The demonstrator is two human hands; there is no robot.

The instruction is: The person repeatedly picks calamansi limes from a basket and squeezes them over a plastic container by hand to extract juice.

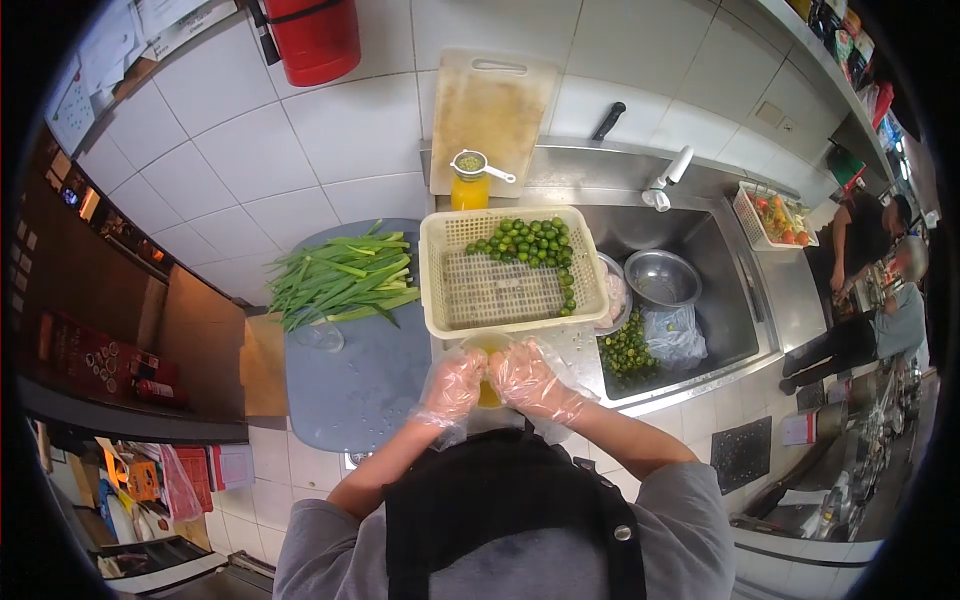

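Clear plastic gloves cover both of my hands. My left hand (458, 385) and my right hand (533, 380) are close together with curled fingers, over a container of yellow liquid (488, 394). What the fingers hold, if anything, is hidden. Just beyond them a cream plastic basket (432, 285) carries small green citrus fruits (527, 242), bunched toward its back right. Behind the basket stands a jar of yellow juice (469, 192), with a small white-handled strainer (468, 163) across its top.
Leafy green stalks (350, 270) lie on a grey-blue table (350, 400) at left. At right, a sink (735, 250) holds a metal bowl (663, 278), a plastic bag (674, 335) and cut citrus pieces (628, 355). A cutting board (493, 110) leans on the wall. People (890, 320) stand far right.
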